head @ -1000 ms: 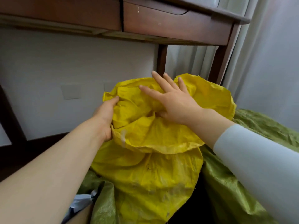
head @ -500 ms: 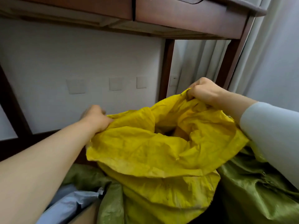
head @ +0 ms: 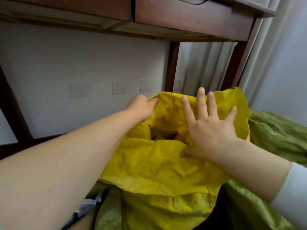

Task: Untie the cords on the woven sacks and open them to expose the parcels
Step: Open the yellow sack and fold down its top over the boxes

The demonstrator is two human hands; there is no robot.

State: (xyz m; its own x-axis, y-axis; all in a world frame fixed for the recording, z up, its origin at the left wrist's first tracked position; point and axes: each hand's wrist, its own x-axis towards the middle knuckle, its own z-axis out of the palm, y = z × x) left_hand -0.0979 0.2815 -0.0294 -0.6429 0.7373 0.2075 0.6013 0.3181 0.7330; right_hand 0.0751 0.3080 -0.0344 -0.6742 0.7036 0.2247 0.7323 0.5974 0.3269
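Yellow woven sack [head: 157,163] mid-frame; no cord seen, mouth partly open. Left hand [head: 141,107] pinches rim at 10 o'clock of mouth. Right hand [head: 209,130] spread flat, pressing collar at 3 o'clock. Contents dim, parcels not yet exposed. Green sack [head: 274,133] at 4 o'clock likely remains.

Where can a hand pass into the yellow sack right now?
Only the mouth opening of the yellow sack, bordered by the left hand gripping the far rim and the right hand spread flat on the right fold. Crowded elsewhere: green sack abuts the right side, grey parcel lower left.
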